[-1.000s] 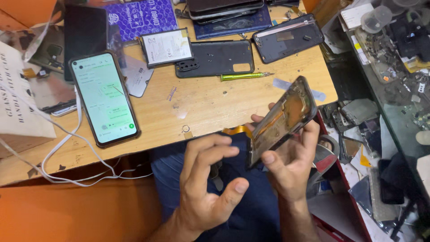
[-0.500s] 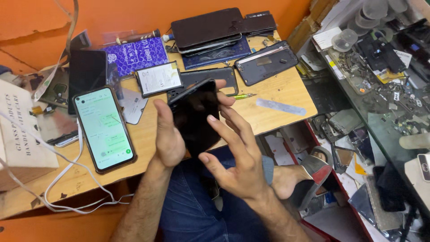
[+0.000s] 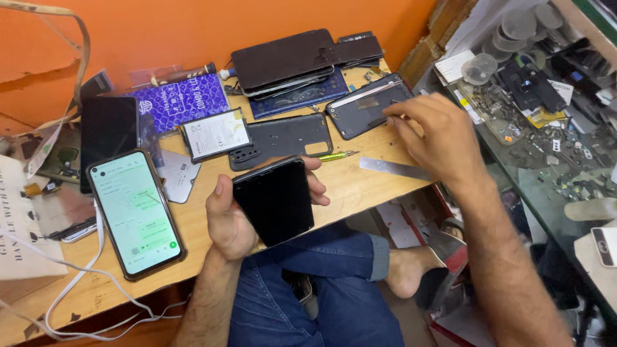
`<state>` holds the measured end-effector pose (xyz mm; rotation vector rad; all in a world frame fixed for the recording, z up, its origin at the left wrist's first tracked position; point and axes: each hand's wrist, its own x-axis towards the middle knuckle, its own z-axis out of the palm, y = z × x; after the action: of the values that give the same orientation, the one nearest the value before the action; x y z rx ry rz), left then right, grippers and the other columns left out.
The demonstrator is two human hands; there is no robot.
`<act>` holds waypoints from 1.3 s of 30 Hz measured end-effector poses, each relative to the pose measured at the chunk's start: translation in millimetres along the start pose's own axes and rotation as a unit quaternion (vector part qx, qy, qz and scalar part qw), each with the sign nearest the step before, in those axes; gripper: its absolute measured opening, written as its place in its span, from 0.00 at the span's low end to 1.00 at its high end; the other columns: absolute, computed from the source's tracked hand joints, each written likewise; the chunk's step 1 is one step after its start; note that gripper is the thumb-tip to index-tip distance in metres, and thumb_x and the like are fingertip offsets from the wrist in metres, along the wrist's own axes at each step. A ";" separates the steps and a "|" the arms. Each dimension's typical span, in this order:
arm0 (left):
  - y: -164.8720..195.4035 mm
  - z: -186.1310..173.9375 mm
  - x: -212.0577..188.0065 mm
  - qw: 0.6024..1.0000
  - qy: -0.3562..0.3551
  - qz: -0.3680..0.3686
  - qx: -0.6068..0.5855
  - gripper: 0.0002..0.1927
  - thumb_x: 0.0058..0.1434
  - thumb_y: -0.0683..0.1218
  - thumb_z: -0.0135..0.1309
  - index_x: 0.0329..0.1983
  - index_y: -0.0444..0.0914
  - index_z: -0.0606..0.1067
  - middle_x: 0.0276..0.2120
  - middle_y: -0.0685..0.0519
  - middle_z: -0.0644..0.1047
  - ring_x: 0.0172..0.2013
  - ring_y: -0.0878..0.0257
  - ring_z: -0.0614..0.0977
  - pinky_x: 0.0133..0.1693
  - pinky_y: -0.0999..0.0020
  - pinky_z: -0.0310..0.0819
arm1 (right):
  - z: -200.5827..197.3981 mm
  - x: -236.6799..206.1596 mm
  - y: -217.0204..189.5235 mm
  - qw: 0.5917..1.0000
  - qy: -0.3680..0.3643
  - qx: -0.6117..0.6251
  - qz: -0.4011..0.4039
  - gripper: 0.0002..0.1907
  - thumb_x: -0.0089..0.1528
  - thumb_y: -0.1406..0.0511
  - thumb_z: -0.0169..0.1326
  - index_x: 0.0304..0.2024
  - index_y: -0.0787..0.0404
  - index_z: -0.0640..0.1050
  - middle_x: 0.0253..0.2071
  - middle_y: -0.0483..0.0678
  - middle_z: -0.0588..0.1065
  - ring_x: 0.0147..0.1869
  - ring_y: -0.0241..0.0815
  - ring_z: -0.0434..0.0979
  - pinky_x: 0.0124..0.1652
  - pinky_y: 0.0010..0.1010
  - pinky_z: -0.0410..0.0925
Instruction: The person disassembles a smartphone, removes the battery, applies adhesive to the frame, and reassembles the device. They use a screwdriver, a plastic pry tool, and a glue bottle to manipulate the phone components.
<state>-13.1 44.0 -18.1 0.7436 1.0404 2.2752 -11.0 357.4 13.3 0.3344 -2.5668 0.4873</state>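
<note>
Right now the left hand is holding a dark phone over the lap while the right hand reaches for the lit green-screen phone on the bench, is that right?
Not quite. The left hand does hold the dark phone, but the right hand reaches toward the open phone back shell at the far right of the bench, not the lit phone, which lies untouched at the left. The head view shows it.

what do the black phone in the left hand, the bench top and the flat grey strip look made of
Black phone in the left hand: front looks like glossy glass, smooth with a faint sheen. Bench top: pale wood or plywood, visible grain and scuffs. Flat grey strip: probably thin bare metal, dull silver shine.
</note>
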 end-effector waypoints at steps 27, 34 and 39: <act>25.5 -14.2 -14.1 0.989 -0.010 -0.002 -0.147 0.52 0.75 0.73 0.20 0.70 0.21 0.65 0.43 0.35 0.78 0.44 0.44 0.84 0.56 0.49 0.79 | 32.7 76.2 -27.4 0.926 -0.163 -0.263 -0.215 0.13 0.55 0.61 0.62 0.42 0.56 0.82 0.41 0.42 0.81 0.51 0.43 0.80 0.49 0.37 0.74; 23.1 -18.4 -14.9 0.991 -0.015 0.014 -0.129 0.49 0.76 0.72 0.21 0.67 0.23 0.66 0.44 0.35 0.78 0.41 0.46 0.84 0.49 0.51 0.81 | 25.4 65.4 -45.7 0.991 0.030 0.130 0.009 0.03 0.77 0.74 0.52 0.47 0.69 0.75 0.43 0.50 0.79 0.47 0.38 0.82 0.49 0.30 0.77; 19.3 -27.7 -13.1 0.994 -0.015 -0.011 -0.111 0.49 0.76 0.72 0.19 0.71 0.26 0.65 0.44 0.34 0.78 0.42 0.47 0.84 0.52 0.52 0.80 | 0.7 48.7 -92.9 0.887 -0.040 0.451 0.087 0.08 0.69 0.75 0.53 0.50 0.66 0.75 0.40 0.50 0.78 0.41 0.35 0.82 0.45 0.25 0.78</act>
<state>-26.6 10.7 -21.6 0.6685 0.7603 2.3055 -22.5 266.1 63.7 0.4328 -2.2770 1.7631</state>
